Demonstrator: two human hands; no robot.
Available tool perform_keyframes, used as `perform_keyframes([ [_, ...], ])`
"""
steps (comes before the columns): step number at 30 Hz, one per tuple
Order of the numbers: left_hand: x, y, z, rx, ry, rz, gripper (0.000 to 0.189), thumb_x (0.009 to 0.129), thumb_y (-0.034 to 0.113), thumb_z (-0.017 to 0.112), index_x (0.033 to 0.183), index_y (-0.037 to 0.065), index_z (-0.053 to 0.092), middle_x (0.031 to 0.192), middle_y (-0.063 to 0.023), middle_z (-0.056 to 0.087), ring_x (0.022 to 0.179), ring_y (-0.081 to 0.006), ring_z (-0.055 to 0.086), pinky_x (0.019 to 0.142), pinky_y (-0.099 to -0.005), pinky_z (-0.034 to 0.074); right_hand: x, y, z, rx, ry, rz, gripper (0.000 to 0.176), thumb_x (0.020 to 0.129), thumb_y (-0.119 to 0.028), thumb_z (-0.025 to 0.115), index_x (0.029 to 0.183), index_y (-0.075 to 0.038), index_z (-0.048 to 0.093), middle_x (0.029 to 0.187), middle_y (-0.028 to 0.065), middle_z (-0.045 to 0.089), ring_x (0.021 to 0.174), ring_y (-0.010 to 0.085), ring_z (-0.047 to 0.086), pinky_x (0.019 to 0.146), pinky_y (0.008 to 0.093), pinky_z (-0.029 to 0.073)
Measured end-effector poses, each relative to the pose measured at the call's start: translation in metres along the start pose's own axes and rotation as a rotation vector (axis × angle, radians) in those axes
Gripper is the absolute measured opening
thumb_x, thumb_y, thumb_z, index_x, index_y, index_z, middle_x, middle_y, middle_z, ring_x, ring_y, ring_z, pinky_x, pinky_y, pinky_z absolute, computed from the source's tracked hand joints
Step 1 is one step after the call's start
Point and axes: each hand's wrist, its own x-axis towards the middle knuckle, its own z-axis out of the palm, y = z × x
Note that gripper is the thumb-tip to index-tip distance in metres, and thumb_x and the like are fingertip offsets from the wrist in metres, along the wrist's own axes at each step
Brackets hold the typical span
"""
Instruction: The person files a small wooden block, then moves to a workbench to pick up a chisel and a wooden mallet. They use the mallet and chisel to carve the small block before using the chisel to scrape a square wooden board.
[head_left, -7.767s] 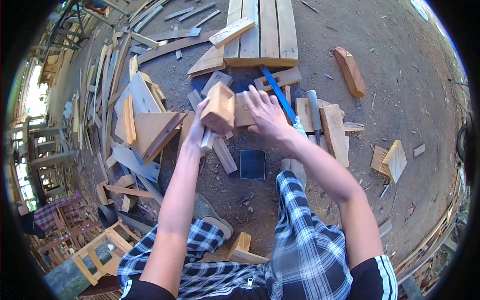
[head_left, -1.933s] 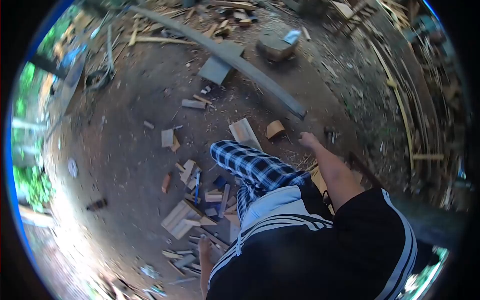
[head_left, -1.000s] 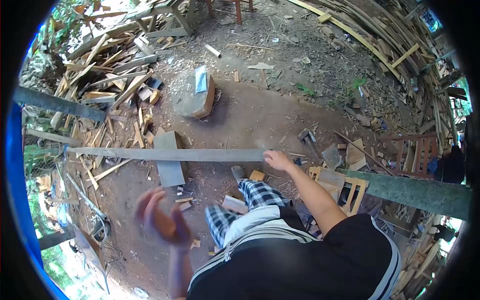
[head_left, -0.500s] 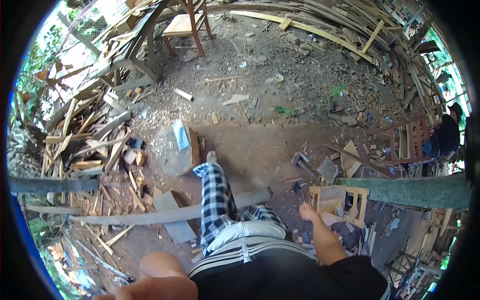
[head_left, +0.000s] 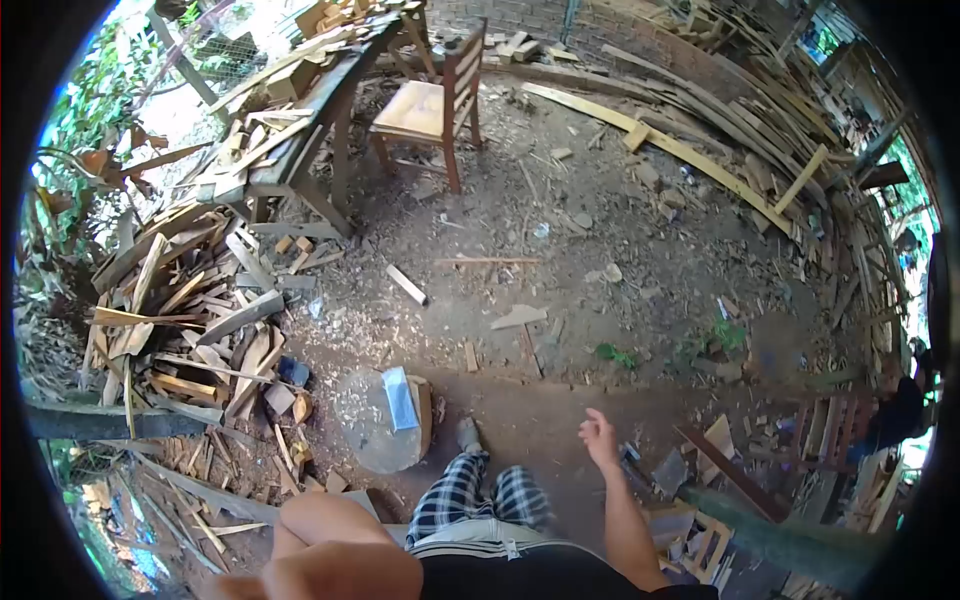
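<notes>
My right hand [head_left: 599, 440] is held out over the dirt path with its fingers apart and nothing in it. My left arm bends across the bottom left of the view, and my left hand [head_left: 290, 575] is at the bottom edge, its fingers too cut off and blurred to read. Ahead of my feet, a round wooden stump [head_left: 375, 435] stands on the ground with a light blue packet or cloth [head_left: 399, 399] lying on top.
A wooden chair [head_left: 412, 108] stands beside a workbench [head_left: 335, 115] loaded with wood pieces. Scrap wood [head_left: 215, 335] is heaped at the left. Long planks [head_left: 690, 160] lie at the back right. A person [head_left: 897, 412] is at the right edge near a slatted wooden frame [head_left: 832, 430].
The view has moved, so the stump, chair and bench show lower and further right. My right hand has come up and forward, its fingers now spread.
</notes>
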Motion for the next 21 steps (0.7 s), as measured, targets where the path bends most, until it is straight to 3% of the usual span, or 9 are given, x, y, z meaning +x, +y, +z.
perform_keyframes([
  [4, 0.024, -0.044, -0.021, 0.107, -0.101, 0.022, 0.015, 0.088, 0.012, 0.067, 0.103, 0.011, 0.06, 0.105, 0.0035, 0.054, 0.101, -0.0139, 0.052, 0.084, -0.0324, 0.044, 0.046, -0.035, 0.001, -0.258, -0.087, -0.041, 0.033, 0.095, -0.016, 0.054, 0.126, -0.004, 0.057, 0.093, 0.0095, 0.069, 0.077, 0.0156, 0.067, 0.068, 0.0321, 0.053],
  [6, 0.04, -0.069, -0.032, 0.088, -0.119, 0.117, 0.017, 0.088, 0.012, 0.066, 0.104, 0.01, 0.061, 0.106, 0.0033, 0.054, 0.102, -0.0143, 0.052, 0.084, -0.0321, 0.044, 0.068, 0.015, 0.001, -0.441, -0.201, -0.064, 0.032, 0.095, -0.018, 0.054, 0.122, -0.004, 0.059, 0.093, 0.0117, 0.07, 0.078, 0.0185, 0.069, 0.07, 0.0334, 0.053],
  [7, 0.048, -0.083, -0.039, 0.051, -0.124, 0.192, 0.018, 0.088, 0.012, 0.066, 0.105, 0.01, 0.061, 0.107, 0.003, 0.053, 0.102, -0.0147, 0.052, 0.085, -0.0318, 0.044, 0.067, 0.011, -0.002, -0.489, -0.244, 0.029, 0.036, 0.092, -0.027, 0.057, 0.12, -0.006, 0.063, 0.108, 0.0199, 0.068, 0.102, 0.0357, 0.066, 0.089, 0.0417, 0.05],
  [9, 0.067, -0.116, -0.055, 0.113, -0.161, 0.336, 0.019, 0.088, 0.011, 0.066, 0.106, 0.01, 0.061, 0.109, 0.0027, 0.053, 0.102, -0.0152, 0.052, 0.085, -0.0316, 0.044, 0.058, 0.007, -0.005, -0.716, -0.259, 0.096, 0.029, 0.089, -0.023, 0.058, 0.109, -0.006, 0.068, 0.102, 0.0201, 0.069, 0.1, 0.0354, 0.066, 0.088, 0.043, 0.05],
  [10, 0.075, -0.132, -0.063, 0.168, -0.191, 0.465, 0.02, 0.088, 0.011, 0.066, 0.108, 0.009, 0.061, 0.111, 0.0024, 0.053, 0.103, -0.0157, 0.051, 0.085, -0.0313, 0.044, 0.067, 0.018, -0.014, -0.785, -0.476, 0.368, 0.032, 0.092, -0.027, 0.056, 0.11, -0.003, 0.066, 0.113, 0.0185, 0.066, 0.1, 0.032, 0.065, 0.089, 0.0426, 0.05],
  [12, 0.083, -0.165, -0.083, 0.238, -0.205, 0.519, 0.022, 0.088, 0.011, 0.066, 0.109, 0.009, 0.061, 0.113, 0.002, 0.052, 0.103, -0.0161, 0.051, 0.086, -0.0313, 0.044, 0.107, 0.051, -0.024, -0.846, -0.603, 0.337, 0.033, 0.092, -0.026, 0.055, 0.111, -0.003, 0.066, 0.115, 0.0192, 0.066, 0.101, 0.0331, 0.065, 0.089, 0.0436, 0.05],
  [17, 0.092, -0.262, -0.109, 0.447, -0.095, 0.603, 0.028, 0.086, 0.012, 0.07, 0.113, 0.012, 0.062, 0.112, 0.0051, 0.055, 0.099, -0.0148, 0.052, 0.082, -0.0296, 0.045, 0.308, 0.034, -0.009, -1.006, -0.654, 0.188, 0.035, 0.091, -0.025, 0.054, 0.114, -0.002, 0.066, 0.118, 0.0211, 0.064, 0.104, 0.0356, 0.064, 0.088, 0.0462, 0.05],
  [20, 0.119, -0.319, -0.127, 0.512, -0.059, 0.512, 0.021, 0.086, 0.011, 0.07, 0.107, 0.013, 0.067, 0.106, 0.0058, 0.056, 0.096, -0.0136, 0.052, 0.077, -0.0293, 0.046, 0.512, 0.017, 0.015, -1.587, -0.923, -0.319, 0.036, 0.09, -0.024, 0.053, 0.115, -0.001, 0.066, 0.12, 0.0222, 0.063, 0.106, 0.0372, 0.063, 0.088, 0.0477, 0.051],
  [21, 0.127, -0.335, -0.131, 0.504, -0.018, 0.455, 0.019, 0.086, 0.01, 0.07, 0.105, 0.013, 0.068, 0.106, 0.0055, 0.056, 0.095, -0.0135, 0.052, 0.076, -0.0295, 0.047, 0.51, -0.134, 0.055, -1.434, -0.703, -0.159, 0.032, 0.089, -0.022, 0.051, 0.106, -0.001, 0.069, 0.107, 0.0241, 0.067, 0.102, 0.0391, 0.063, 0.088, 0.0476, 0.05],
])
